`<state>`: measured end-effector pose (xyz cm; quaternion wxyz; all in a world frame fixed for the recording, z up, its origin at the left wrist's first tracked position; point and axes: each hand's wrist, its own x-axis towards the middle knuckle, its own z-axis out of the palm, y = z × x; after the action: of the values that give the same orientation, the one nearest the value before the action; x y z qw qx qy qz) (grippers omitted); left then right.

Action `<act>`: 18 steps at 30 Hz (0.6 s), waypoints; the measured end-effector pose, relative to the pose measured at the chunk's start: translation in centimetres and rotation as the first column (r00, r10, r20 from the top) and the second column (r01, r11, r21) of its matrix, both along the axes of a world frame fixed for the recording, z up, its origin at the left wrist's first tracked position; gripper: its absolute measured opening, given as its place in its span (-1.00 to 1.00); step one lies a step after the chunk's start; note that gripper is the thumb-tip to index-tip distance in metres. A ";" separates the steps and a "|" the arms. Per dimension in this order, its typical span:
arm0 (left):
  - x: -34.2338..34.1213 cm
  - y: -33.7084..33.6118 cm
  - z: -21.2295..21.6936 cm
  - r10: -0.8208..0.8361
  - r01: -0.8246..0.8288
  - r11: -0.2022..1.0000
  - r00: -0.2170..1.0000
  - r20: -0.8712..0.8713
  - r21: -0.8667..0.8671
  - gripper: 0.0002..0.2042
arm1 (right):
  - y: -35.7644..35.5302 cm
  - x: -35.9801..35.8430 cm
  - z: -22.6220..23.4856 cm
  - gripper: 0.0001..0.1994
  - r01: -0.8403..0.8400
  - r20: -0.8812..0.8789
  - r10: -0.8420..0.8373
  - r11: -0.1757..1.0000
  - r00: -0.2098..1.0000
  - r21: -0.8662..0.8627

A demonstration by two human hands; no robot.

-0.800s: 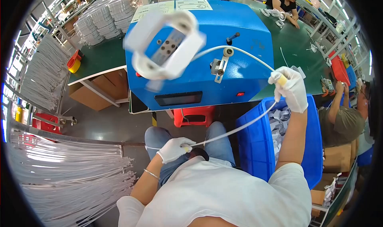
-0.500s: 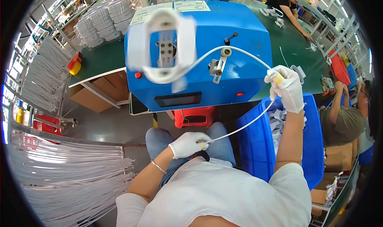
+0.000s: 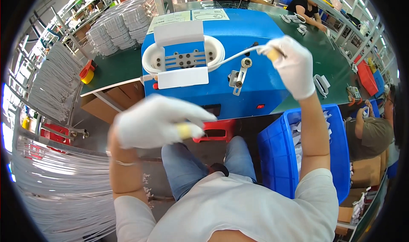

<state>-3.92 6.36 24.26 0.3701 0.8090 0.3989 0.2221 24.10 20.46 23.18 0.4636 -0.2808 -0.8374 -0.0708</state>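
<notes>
My right hand (image 3: 291, 65), in a white glove with a yellowish finger wrap, is closed on a white cable (image 3: 238, 54). From there the cable runs left to an oval white coil (image 3: 216, 50) on the metal winding head (image 3: 184, 59) of a blue machine (image 3: 179, 99). White paper strips (image 3: 183, 78) lie across the coil's near and far sides. My left hand (image 3: 155, 123), also gloved and blurred by motion, hovers in front of the machine. Its fingers are stretched out and apart, with nothing seen in them.
A blue bin (image 3: 277, 157) with white strips stands at my right. Many white cables hang on a rack (image 3: 68, 186) at my left. Bundled coils (image 3: 113, 29) and a yellow tape dispenser (image 3: 87, 71) sit on the green bench (image 3: 110, 67). Other people work nearby.
The spinning winding head has come to rest with the coil. My left hand has let go of the cable and moved up toward the machine. My right hand has moved up and slightly left.
</notes>
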 end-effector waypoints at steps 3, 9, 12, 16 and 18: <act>-1.4 0.7 6.1 0.207 -0.227 0.934 0.973 0.098 0.277 -0.79 | 4.6 -0.7 2.8 -0.95 -0.019 0.122 -0.013 0.965 0.992 0.262; -3.0 9.8 8.1 0.209 -0.169 0.662 0.977 0.036 0.730 -0.78 | 10.8 -9.7 5.1 -0.88 -0.247 0.297 0.168 0.934 0.940 0.257; -2.2 7.4 8.6 0.331 -0.374 0.710 0.925 0.186 0.597 -0.79 | 10.4 -8.8 4.9 -0.87 -0.214 0.283 0.130 0.933 0.950 0.288; -3.7 0.3 5.7 0.285 -0.329 0.941 0.900 0.329 0.084 -0.75 | 3.4 0.6 4.1 -0.84 0.089 0.105 -0.074 0.985 0.992 -0.147; -4.7 -1.3 1.4 0.165 -0.151 0.985 0.962 0.219 -0.080 -0.67 | -0.7 3.8 1.3 -0.82 0.050 0.015 -0.049 0.866 0.999 -0.497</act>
<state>-8.65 5.03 25.63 0.4192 0.7323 0.4244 0.3283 27.94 19.80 24.47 0.3730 -0.4117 -0.8205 0.1350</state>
